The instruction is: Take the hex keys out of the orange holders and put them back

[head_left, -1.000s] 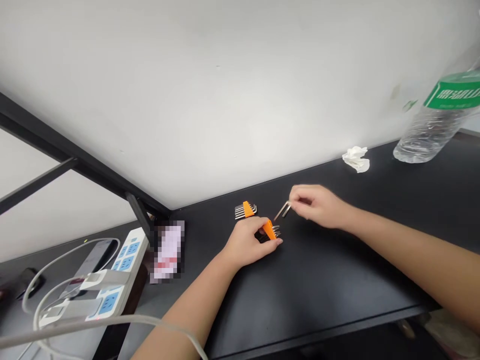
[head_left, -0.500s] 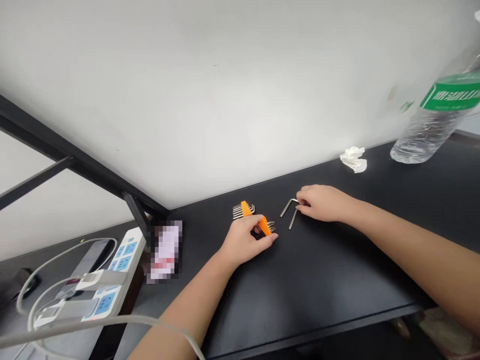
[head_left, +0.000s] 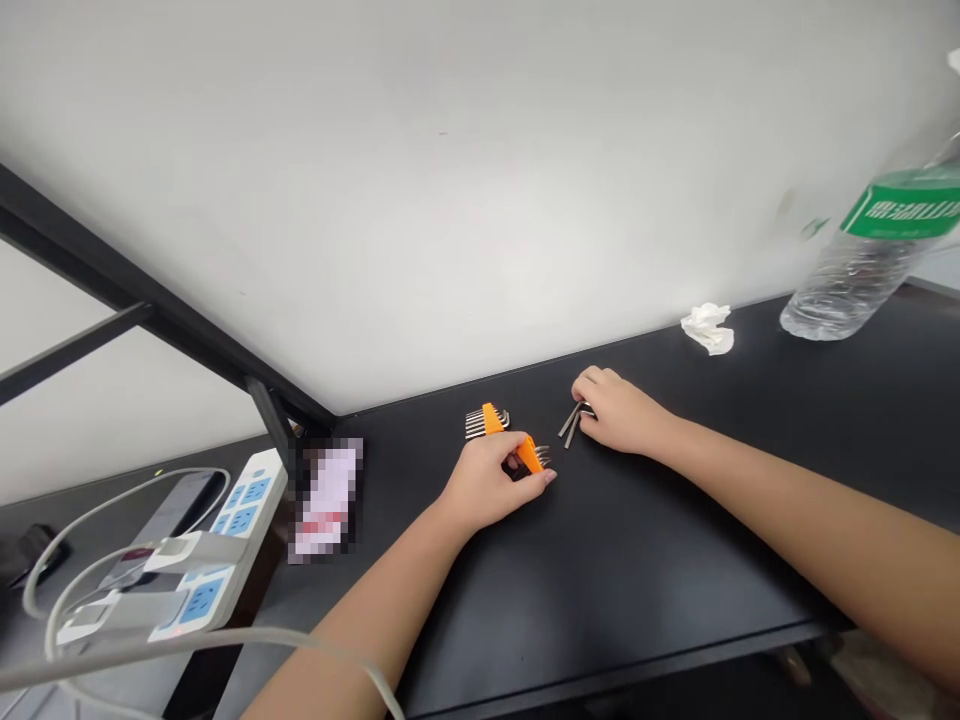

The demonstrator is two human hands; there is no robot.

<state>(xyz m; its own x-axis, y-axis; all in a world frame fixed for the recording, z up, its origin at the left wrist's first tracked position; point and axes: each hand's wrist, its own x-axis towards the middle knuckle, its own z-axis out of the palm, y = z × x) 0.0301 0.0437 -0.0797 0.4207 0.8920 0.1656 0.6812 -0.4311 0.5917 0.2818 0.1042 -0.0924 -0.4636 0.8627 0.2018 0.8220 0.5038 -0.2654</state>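
Note:
Between the thumb and fingers of my left hand [head_left: 480,482] is an orange hex key holder [head_left: 532,456], with the ends of several metal keys sticking out at its right. Just behind it on the black desk lies a second orange holder [head_left: 492,418] carrying a row of several hex keys. To the right, my right hand [head_left: 616,408] has its fingers closed over two loose L-shaped hex keys [head_left: 571,428]. Their long arms point down and left, close together, while their bent ends are partly hidden under the fingers.
Crumpled tissue [head_left: 708,328] and a large water bottle [head_left: 847,270] stand along the wall at the right. On the left are a power strip [head_left: 247,510] with plugged-in chargers, looping white cables [head_left: 225,640], a black metal frame [head_left: 187,330] and a blurred-out pinkish item [head_left: 328,495].
My right hand has moved a little to the left and covers more of the two hex keys, which now lie closer together. My left hand and the orange holder have stayed in place.

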